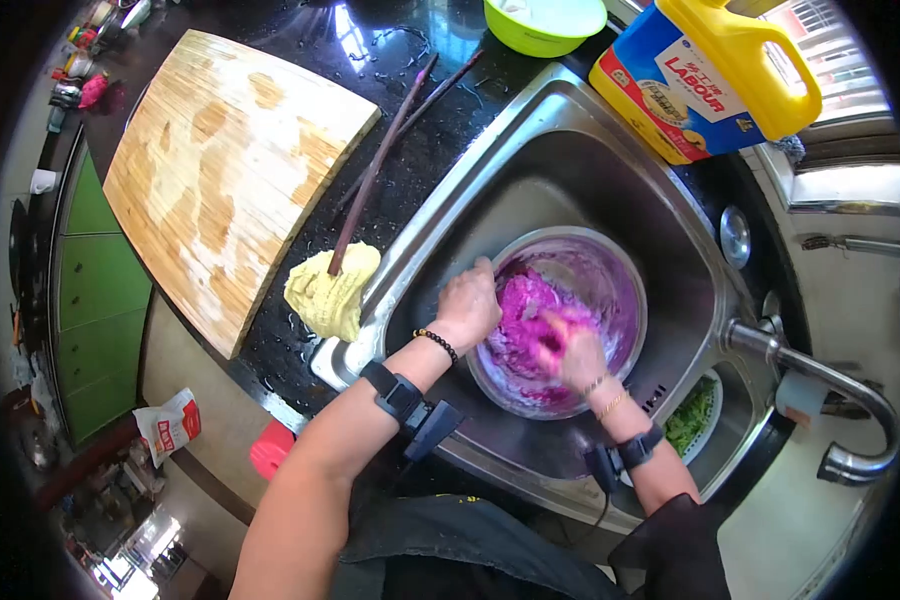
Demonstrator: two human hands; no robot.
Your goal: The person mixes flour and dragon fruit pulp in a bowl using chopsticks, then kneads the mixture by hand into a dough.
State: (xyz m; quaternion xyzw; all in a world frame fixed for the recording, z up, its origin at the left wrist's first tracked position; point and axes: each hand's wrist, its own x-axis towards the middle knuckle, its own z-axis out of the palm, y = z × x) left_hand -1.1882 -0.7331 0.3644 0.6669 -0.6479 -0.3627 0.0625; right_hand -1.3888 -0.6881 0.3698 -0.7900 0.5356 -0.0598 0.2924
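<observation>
Wooden cutting board (225, 175) lies wet on the dark counter (410, 170), well left of the work. Just beside the sink rim, a lump of yellow dough (330, 293) with a chopstick (370, 180) stuck in it — set aside, it appears. In the steel sink (570, 160) stands a metal bowl (625, 275) holding purple dough (520, 330). Left hand (467, 305) curls over the bowl's near rim, gripping it, likely to steady it. Right hand (568, 350), stained pink, presses half-closed into the dough — fingers partly buried. Yellow oil jug (710, 75) and faucet (820, 380) stand at right.
</observation>
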